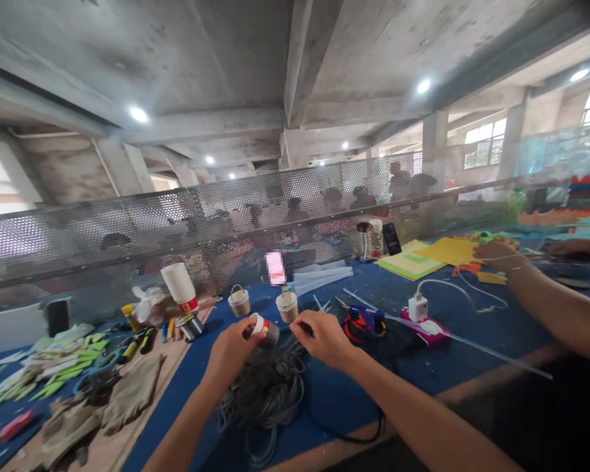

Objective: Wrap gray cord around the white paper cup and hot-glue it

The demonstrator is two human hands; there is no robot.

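Note:
My left hand [230, 353] is closed on the rim of a paper cup [266, 330], which is tipped on its side. Grey-brown cord seems to cover the lower part of the cup, while red and yellow print shows near the rim. Just right of it, my right hand [325, 339] has its fingers pinched together; whether they hold the cord is too small to see. Beneath both hands lies a loose heap of grey cord [270, 387]. Two wrapped cups stand behind, one with a looped handle [238, 303], the other [287, 308] nearer my right hand.
A blue glue gun [368, 321] lies right of my hands, near a white charger [417, 307] and a long clear stick [496, 357]. Stacked paper cups [177, 283] and work gloves [132, 392] are on the left. Another person's arm [545, 301] reaches in from the right.

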